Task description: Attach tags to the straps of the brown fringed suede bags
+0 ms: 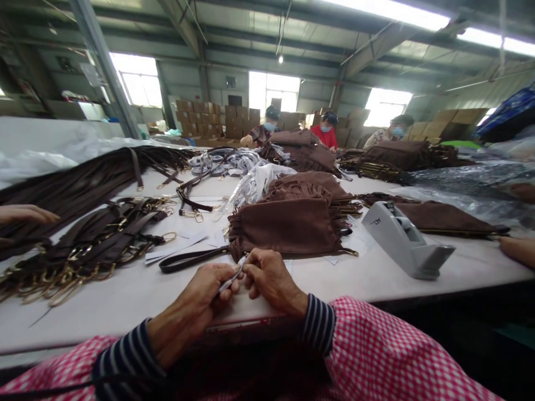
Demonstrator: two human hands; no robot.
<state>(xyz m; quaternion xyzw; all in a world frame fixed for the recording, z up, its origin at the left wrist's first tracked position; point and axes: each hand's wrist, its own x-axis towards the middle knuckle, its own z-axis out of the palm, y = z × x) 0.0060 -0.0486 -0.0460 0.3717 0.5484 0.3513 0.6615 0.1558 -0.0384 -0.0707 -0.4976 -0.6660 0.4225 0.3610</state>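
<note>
Low over the table's front edge, my left hand (194, 303) and my right hand (271, 281) meet, fingers closed in a pinch. Between them runs a thin, light grey strip (228, 281); its material I cannot make out. The strip's upper end reaches the near left corner of a brown fringed pouch (288, 225), where my fingers hide part of it. From that same corner a dark wrist strap (188, 260) loops out to the left on the table. The pouch lies flat just beyond my hands, partly on other brown pouches (309, 181).
Dark straps with gold clasps (104, 239) are heaped at left, near another person's hand (27, 214). A grey tape dispenser (405, 242) stands at right. Bundled grey-white strips (229, 160) lie behind. Another person's arm (518, 250) rests at right; several people sit across the table.
</note>
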